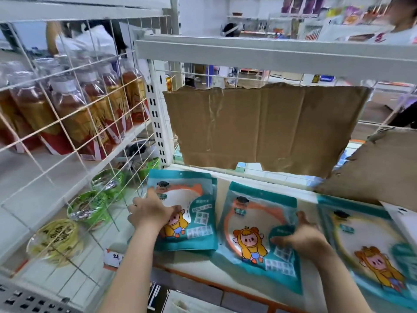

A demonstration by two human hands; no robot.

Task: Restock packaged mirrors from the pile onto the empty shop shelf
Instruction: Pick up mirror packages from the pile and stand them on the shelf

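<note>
Three teal packaged mirrors with a cartoon child printed on them lie flat on the white shelf (198, 266). The left package (196, 213) tops a small stack near the wire grid; my left hand (151, 213) rests on it with fingers spread. The middle package (255, 227) shows an orange-rimmed round mirror; my right hand (303, 237) lies on its right side, fingers bent over the pack. A third package (365, 249) lies at the right, untouched.
Torn cardboard sheets (266, 125) stand at the back of the shelf and lean at the right (374, 168). Left of the wire grid (74, 123) are bottled drinks (74, 109) and green bowls (90, 206). A shelf board (270, 53) runs overhead. A person stands far right.
</note>
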